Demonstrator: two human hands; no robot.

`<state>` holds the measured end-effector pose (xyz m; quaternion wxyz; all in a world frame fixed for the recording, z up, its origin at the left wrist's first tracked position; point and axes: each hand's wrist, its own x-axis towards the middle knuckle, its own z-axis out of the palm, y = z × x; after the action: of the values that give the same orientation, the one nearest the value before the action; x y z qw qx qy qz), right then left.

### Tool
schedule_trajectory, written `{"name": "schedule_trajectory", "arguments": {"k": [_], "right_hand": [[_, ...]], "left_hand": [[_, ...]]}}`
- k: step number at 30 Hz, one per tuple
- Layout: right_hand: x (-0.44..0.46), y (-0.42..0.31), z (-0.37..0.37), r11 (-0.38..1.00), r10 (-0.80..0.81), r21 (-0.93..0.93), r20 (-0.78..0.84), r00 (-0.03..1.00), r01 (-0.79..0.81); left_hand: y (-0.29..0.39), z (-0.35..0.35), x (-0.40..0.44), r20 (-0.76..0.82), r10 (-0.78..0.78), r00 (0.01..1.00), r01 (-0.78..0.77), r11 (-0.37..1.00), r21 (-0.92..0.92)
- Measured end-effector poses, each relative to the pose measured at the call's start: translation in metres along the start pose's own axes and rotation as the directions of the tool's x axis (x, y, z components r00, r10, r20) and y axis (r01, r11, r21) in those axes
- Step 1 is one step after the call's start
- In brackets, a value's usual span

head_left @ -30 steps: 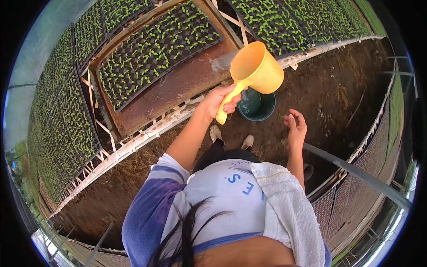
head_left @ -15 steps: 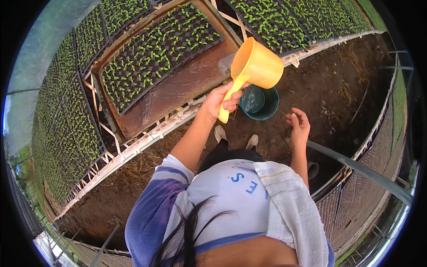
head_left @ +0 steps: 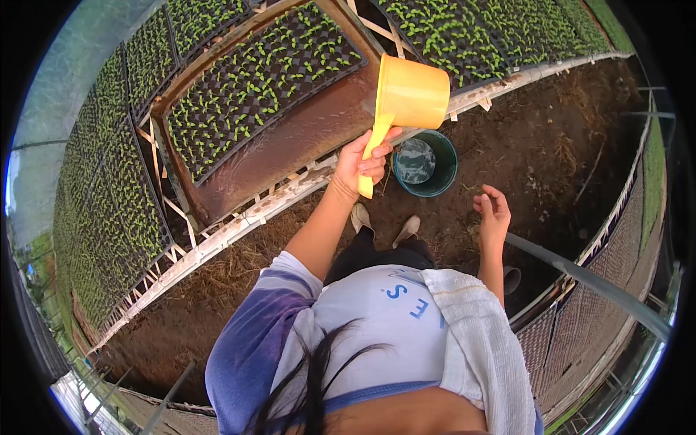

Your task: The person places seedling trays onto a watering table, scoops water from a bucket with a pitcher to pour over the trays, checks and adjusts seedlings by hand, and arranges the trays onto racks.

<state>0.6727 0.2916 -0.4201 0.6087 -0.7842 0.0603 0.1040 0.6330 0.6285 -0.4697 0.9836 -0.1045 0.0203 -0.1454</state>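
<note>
My left hand (head_left: 362, 163) is wrapped round the handle of a yellow plastic dipper (head_left: 415, 93). The dipper is tipped on its side, its mouth turned left towards a brown metal trough (head_left: 304, 134) with wet, shining water in it. A black seedling tray (head_left: 261, 83) full of small green plants lies in that trough. Below the dipper, on the ground, stands a dark green bucket (head_left: 444, 174) with water in it. My right hand (head_left: 493, 217) hangs to the right of the bucket, fingers loosely curved and apart, with nothing visible in them.
More seedling trays (head_left: 109, 181) fill the bench at left, and others (head_left: 449, 36) lie at upper right. A pale bench rail (head_left: 239, 230) runs along the soil path (head_left: 536, 152). At right, a grey metal pipe (head_left: 587, 279) slants across near my right arm.
The dipper has turned further over, its mouth now facing more away from me. My right hand has moved slightly right and down, and its fingers have loosened apart.
</note>
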Motion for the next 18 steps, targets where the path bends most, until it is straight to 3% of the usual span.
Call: {"name": "schedule_trajectory", "arguments": {"k": [5, 8, 11, 13, 14, 15, 16, 17, 18], "right_hand": [[0.001, 0.008, -0.014, 1.000, 0.024, 0.013, -0.012, 1.000, -0.023], [0.014, 0.015, -0.027, 0.997, 0.056, 0.045, -0.040, 0.998, -0.055], [0.033, 0.047, -0.059, 0.995, 0.093, -0.040, 0.028, 0.995, -0.092], [0.041, 0.060, -0.076, 0.971, 0.216, -0.106, 0.009, 0.976, -0.214], [0.041, 0.067, -0.082, 0.970, 0.221, -0.103, -0.002, 0.975, -0.220], [0.038, 0.075, -0.087, 0.984, 0.091, -0.149, -0.051, 0.995, -0.098], [0.044, 0.083, -0.091, 0.979, -0.052, -0.202, -0.070, 0.996, 0.036], [0.045, 0.089, -0.098, 0.978, -0.057, -0.202, -0.057, 0.997, 0.044], [0.042, 0.097, -0.110, 0.964, 0.057, -0.257, -0.051, 0.997, -0.069]], "left_hand": [[-0.001, -0.002, 0.004, 0.107, 0.035, 0.994, -0.027, 0.997, -0.073], [-0.003, -0.001, 0.005, 0.127, 0.159, 0.979, -0.143, 0.982, -0.124], [-0.001, 0.000, 0.010, 0.062, 0.177, 0.982, -0.178, 0.984, 0.017], [-0.011, 0.006, 0.016, 0.030, 0.128, 0.991, -0.130, 0.987, 0.094], [-0.016, 0.009, 0.019, -0.087, 0.061, 0.994, -0.036, 0.965, 0.259], [-0.021, 0.011, 0.025, -0.210, 0.013, 0.978, 0.076, 0.911, 0.406], [-0.024, 0.002, 0.034, -0.274, -0.089, 0.958, 0.207, 0.873, 0.441], [-0.031, -0.009, 0.045, -0.343, -0.105, 0.934, 0.287, 0.792, 0.539], [-0.042, -0.019, 0.056, -0.408, -0.130, 0.904, 0.375, 0.699, 0.608]]}}
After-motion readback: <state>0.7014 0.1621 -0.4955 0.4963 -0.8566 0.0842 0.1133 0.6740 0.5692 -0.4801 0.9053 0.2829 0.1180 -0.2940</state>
